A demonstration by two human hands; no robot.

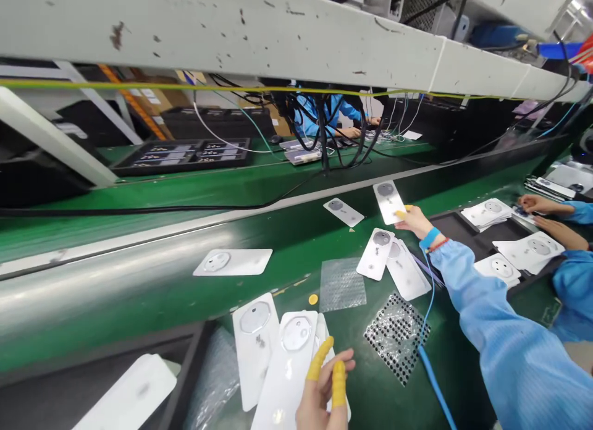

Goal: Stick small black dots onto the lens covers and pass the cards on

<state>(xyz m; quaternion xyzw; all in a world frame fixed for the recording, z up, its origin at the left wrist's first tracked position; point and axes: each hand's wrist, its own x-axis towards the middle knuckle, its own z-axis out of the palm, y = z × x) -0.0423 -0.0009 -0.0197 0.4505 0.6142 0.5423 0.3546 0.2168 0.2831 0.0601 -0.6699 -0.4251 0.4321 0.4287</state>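
My right hand (pixel 414 222), in a blue sleeve with a blue wrist strap, pinches the lower edge of a white phone back cover (pixel 387 195) with a round camera ring. It holds this cover over the green bench, above two more white covers (pixel 376 254). My left hand (pixel 327 390) has yellow finger cots on two fingers. Its fingers are apart and hold nothing, beside a group of overlapping white covers (pixel 290 362). To the right of that hand lies a clear sheet of small black round pieces (pixel 398 336).
Single white covers lie on the conveyor belt (pixel 152 275). A bubble-wrap sheet (pixel 343 284) and a yellow round piece (pixel 313 299) are on the bench. Black trays (pixel 185 371) stand left and right. A co-worker's hands (pixel 540 210) are at the right; a blue cord (pixel 435 380) trails from my wrist.
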